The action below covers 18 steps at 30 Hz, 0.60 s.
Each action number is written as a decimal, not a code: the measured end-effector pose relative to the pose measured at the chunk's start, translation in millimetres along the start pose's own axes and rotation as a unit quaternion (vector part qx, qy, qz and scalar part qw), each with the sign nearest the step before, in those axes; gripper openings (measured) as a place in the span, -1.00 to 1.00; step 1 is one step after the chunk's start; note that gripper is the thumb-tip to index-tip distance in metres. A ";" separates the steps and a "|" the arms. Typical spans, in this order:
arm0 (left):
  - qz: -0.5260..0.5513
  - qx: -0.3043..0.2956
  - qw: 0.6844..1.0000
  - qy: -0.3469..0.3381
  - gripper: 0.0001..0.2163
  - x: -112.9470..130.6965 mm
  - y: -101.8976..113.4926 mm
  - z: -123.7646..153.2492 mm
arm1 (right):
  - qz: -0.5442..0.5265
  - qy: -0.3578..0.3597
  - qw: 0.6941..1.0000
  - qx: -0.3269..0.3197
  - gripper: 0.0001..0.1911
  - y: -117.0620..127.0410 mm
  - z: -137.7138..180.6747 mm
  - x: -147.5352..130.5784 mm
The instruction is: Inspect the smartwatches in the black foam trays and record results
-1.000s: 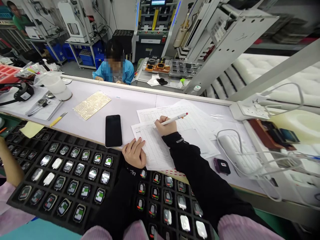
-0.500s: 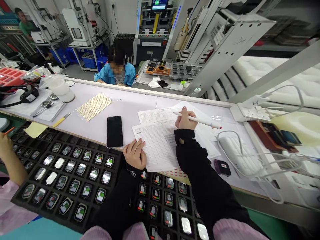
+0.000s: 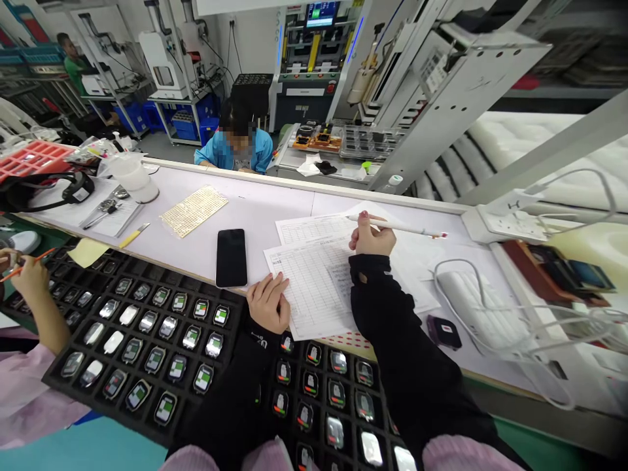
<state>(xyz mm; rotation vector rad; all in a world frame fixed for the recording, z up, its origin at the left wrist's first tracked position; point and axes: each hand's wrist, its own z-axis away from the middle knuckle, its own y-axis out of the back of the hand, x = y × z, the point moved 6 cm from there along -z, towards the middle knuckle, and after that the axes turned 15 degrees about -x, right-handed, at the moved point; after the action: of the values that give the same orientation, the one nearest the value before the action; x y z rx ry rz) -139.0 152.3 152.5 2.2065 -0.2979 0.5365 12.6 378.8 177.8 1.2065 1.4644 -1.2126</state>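
Observation:
My right hand (image 3: pixel 373 238) is closed around a slim white pen (image 3: pixel 415 229) with a reddish end pointing right. It rests over printed table sheets (image 3: pixel 314 284) lying on the white shelf. My left hand (image 3: pixel 269 305) lies flat with fingers stretched out at the left edge of the front sheet. Just beyond it is a black-screened phone (image 3: pixel 231 258). Below both arms, dark foam trays hold several smartwatches; one such tray (image 3: pixel 147 392) is at left, and a lit watch (image 3: pixel 311 383) sits between my sleeves.
At far left another person's hand (image 3: pixel 30 275) holds an orange stick. A co-worker in blue (image 3: pixel 262 149) sits beyond the shelf. A cutter (image 3: pixel 133 235), a sticker sheet (image 3: pixel 195 210) and a white tub (image 3: pixel 133 180) lie left. Bundled white cables (image 3: pixel 483 307) and a power strip (image 3: pixel 510 219) are right.
The view has shifted slightly, moving the scene rightward. The pen lies at a flatter slant in my right hand. At far left, the other person's hand and orange stick show more fully.

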 end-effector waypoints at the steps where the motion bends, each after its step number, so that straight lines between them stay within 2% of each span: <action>1: 0.002 0.003 1.000 -0.001 -0.70 -0.3 0.1 0.4 | 0.004 -0.001 1.000 -0.008 -0.53 -1.1 0.4 -0.9; 4: 0.011 -0.005 1.000 0.012 -0.70 -1.9 -1.1 1.0 | 0.015 -0.006 0.999 -0.033 -0.50 -4.0 -0.3 -1.2; 7: 0.030 -0.049 0.997 0.059 -0.74 1.2 3.0 -4.1 | 0.007 -0.010 0.999 -0.035 -0.48 -3.7 -3.1 2.7; 10: 0.088 -0.088 0.985 0.116 -0.78 19.3 26.2 -17.2 | 0.004 -0.020 1.000 -0.019 -0.48 -1.4 -7.1 9.7; 12: 0.133 -0.094 0.981 0.104 -0.78 45.5 53.7 -27.6 | 0.008 -0.029 0.999 -0.016 -0.48 -1.1 -9.4 14.4; 14: 0.162 -0.134 0.976 0.056 -0.75 80.3 79.6 -31.5 | 0.013 -0.038 0.999 -0.023 -0.48 -2.3 -11.0 18.6; 16: 0.167 -0.223 0.960 0.017 -0.69 116.7 94.9 -19.3 | 0.017 -0.042 0.999 -0.031 -0.49 -3.7 -11.6 21.5; 18: 0.157 -0.310 0.937 -0.027 -0.63 154.0 101.9 10.8 | 0.021 -0.040 0.998 -0.035 -0.50 -4.7 -11.7 23.6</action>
<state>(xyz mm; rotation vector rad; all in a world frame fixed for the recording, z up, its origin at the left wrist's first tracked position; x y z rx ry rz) -39.4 74.8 287.8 1.5651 -0.7498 0.4705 3.8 393.6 157.3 1.1240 1.4041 -1.1583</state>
